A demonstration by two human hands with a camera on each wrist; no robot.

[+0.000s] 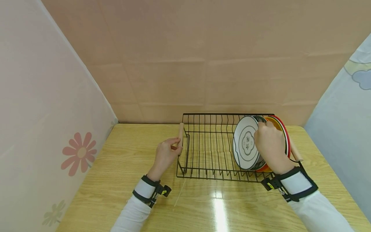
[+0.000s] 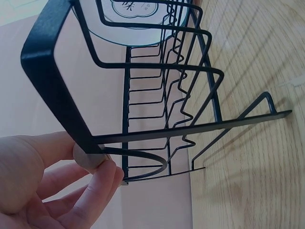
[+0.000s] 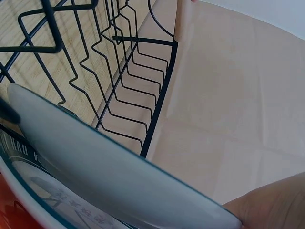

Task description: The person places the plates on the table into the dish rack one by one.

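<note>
While the left hand [image 1: 165, 154] curls its fingers [image 2: 97, 183] around the wooden handle [image 1: 181, 133] at the left end of the black wire rack [image 1: 203, 151], the right hand [image 1: 269, 146] pinches the upper rim of a white plate [image 1: 244, 143] standing on edge in the right part of the rack. Just behind that plate, toward the right of the frame, stand more plates, the outer ones orange and red [image 1: 285, 132]. The rack sits on a wooden table [image 1: 121, 180], near the beige back wall in the middle of the frame. In the right wrist view the plate's pale rim [image 3: 109, 162] fills the lower left.
</note>
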